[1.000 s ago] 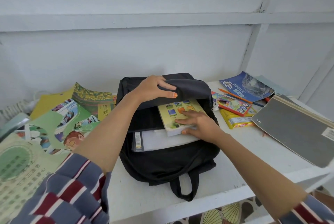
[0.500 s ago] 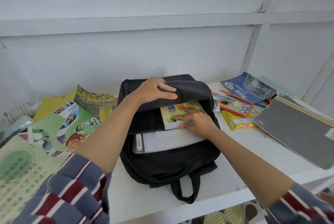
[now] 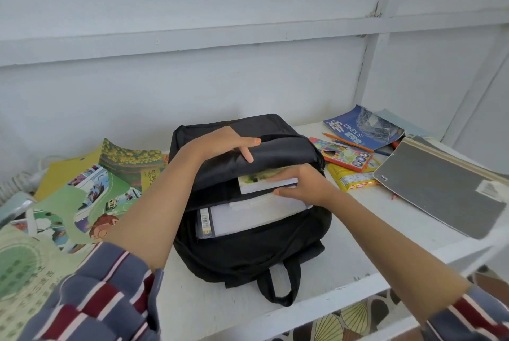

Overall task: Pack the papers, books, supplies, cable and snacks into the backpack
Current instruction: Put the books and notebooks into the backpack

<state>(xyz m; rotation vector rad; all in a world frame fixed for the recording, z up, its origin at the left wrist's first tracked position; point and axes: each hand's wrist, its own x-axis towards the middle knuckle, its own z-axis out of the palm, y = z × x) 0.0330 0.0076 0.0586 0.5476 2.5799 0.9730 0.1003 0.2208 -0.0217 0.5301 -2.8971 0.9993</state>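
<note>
Right hand (image 3: pixel 300 186) pinches the book (image 3: pixel 261 185), half inside the backpack (image 3: pixel 248 252), atop the white paper stack (image 3: pixel 248 214). Left hand (image 3: pixel 220 142) grips the flap (image 3: pixel 278 150), lifting the mouth. I judge the book's far corner could snag the lining if the flap sags. Mouth tight; bare shelf (image 3: pixel 371 244) to the right.

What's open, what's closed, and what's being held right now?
backpack: open, lying flat.
flap: lifted, gripped by left hand.
green book: partly in, pinched by right hand.
papers: inside the backpack.
blue book: closed, outside.
grey notebook: closed, outside.
</note>
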